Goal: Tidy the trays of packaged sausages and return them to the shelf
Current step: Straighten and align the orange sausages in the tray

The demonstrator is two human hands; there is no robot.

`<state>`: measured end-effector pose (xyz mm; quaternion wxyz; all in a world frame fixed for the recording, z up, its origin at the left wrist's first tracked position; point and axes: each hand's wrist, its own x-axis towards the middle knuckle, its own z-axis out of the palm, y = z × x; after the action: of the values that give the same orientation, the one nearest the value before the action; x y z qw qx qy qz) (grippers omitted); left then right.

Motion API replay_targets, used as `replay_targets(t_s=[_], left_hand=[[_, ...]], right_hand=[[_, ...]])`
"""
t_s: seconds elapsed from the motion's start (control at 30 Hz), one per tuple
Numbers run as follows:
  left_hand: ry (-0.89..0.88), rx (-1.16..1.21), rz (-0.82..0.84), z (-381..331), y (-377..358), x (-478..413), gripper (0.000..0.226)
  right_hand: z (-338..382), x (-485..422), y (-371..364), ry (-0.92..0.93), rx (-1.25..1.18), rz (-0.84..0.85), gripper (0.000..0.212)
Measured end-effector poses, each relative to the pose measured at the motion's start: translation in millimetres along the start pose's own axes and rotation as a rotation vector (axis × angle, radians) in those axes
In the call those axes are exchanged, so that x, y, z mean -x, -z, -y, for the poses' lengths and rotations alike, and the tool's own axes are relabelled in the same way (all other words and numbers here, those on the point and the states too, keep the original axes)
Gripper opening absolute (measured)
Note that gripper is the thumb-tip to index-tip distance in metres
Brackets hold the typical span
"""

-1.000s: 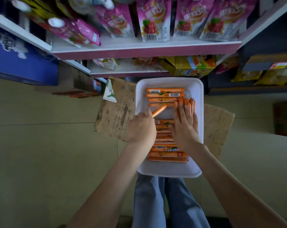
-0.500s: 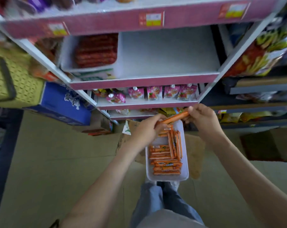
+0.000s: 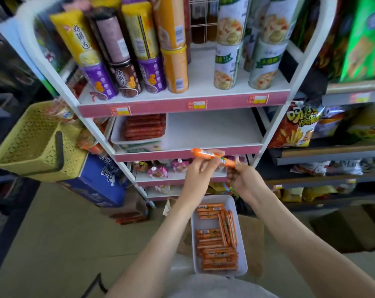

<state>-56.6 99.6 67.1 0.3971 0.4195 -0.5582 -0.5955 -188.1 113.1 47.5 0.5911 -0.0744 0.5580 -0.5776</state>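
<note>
Now lifted well clear of the white tray: one orange sausage, pinched at its two ends between the left hand and the right hand, where a second ago both hands lay low over the tray, sorting. Raised too, the view, from the floor to the shelf. Held up level with that shelf's front edge, tilted down a little toward the right, label side showing. Both hands closed on it, fingers curled, nothing else carried.

Probably a check or a straightening of a single stray stick, not the return itself; tidying not yet finished. Below, on cardboard on the floor, the tray with its sausages: neat crosswise stacks at the near end and far left corner, a few lengthwise along the right wall, a bare patch at middle left.

On the shelf, a second tray of red sausages at the left end, bare board to its right, likely the slot for the orange tray. Wrapper glossy, slim, stiff-looking, easy to pinch.
</note>
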Motion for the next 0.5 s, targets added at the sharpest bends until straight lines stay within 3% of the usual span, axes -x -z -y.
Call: replay_targets(t_s=[0.1, 0.23, 0.33, 0.5], left_hand=[[-0.043, -0.091, -0.049, -5.9, -1.5, -5.3, 0.013], [-0.203, -0.537, -0.076, -13.5, 8.1, -11.2, 0.009], [-0.252, -0.729, -0.043, -14.6, 8.9, -12.8, 0.017], [-0.255, -0.909, -0.028, -11.6, 16.9, -16.2, 0.014]], right_hand=[[3.3, -0.8, -3.8, 0.058, 0.364, 0.038, 0.029], [28.3, 15.0, -12.6, 0.488, 0.738, 0.188, 0.024], [42.1, 25.4, -23.1, 0.704, 0.893, 0.315, 0.018], [42.0, 29.4, -24.0, 0.823, 0.982, 0.275, 0.011]])
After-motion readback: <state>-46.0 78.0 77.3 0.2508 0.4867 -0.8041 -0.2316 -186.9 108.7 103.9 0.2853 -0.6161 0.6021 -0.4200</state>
